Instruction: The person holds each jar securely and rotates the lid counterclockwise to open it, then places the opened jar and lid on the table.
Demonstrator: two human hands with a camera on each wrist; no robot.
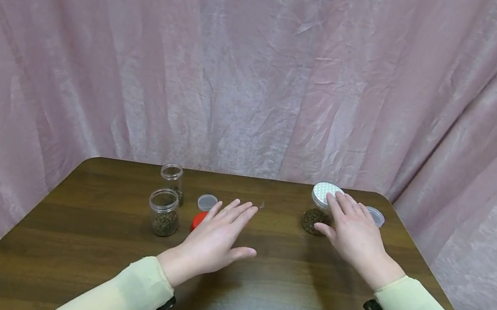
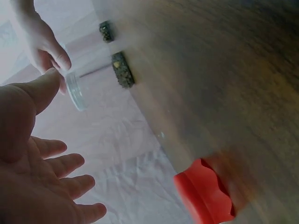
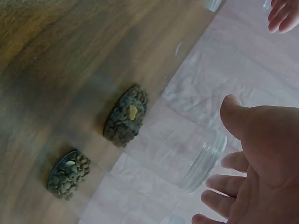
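Note:
My left hand (image 1: 216, 238) hovers over the middle of the table with its fingers extended, holding nothing. Closest to it is a red piece (image 1: 199, 219), partly hidden behind the hand; its wavy edge shows in the left wrist view (image 2: 205, 196). My right hand (image 1: 354, 232), fingers spread and relaxed, is by a clear jar (image 1: 315, 219) of dark granules. A pale patterned disc (image 1: 326, 192) tops this jar, and the fingertips overlap it in the head view. In the right wrist view, a second jar's granules (image 3: 68, 176) lie beyond the nearer jar's granules (image 3: 127, 116).
Two topless clear jars with granules stand on the left, one in front (image 1: 164, 215) and one behind (image 1: 172, 180). A small whitish round lid (image 1: 207, 202) sits near them. Another pale round top (image 1: 374, 216) shows past my right hand. A pink curtain (image 1: 263, 69) hangs behind the wooden table (image 1: 79, 236).

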